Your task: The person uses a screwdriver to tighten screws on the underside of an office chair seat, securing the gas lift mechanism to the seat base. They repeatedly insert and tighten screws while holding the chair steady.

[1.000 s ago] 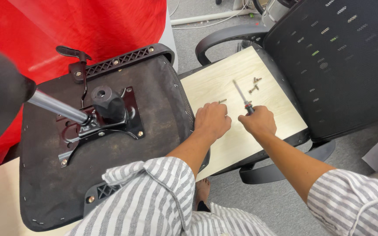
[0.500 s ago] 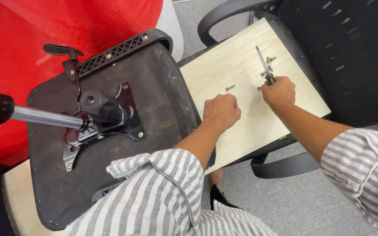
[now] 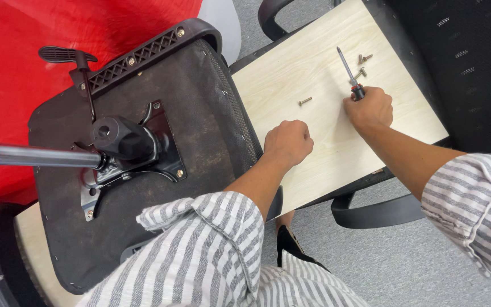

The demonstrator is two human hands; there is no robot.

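— What lies on the board (image 3: 325, 142)?
— A lone screw (image 3: 305, 101) ahead of the left hand (image 3: 288, 142), and a screwdriver (image 3: 348, 73) in the right hand (image 3: 369, 108), more screws (image 3: 362, 63) just right of its shaft.
— And left of the board?
— The upturned chair seat (image 3: 200, 131), mechanism (image 3: 126, 150) on top.

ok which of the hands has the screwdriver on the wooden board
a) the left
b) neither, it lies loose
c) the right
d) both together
c: the right hand is closed on the handle of the screwdriver, whose shaft points away over the wooden board, while the left hand rests on the board as a fist, apart from the tool.
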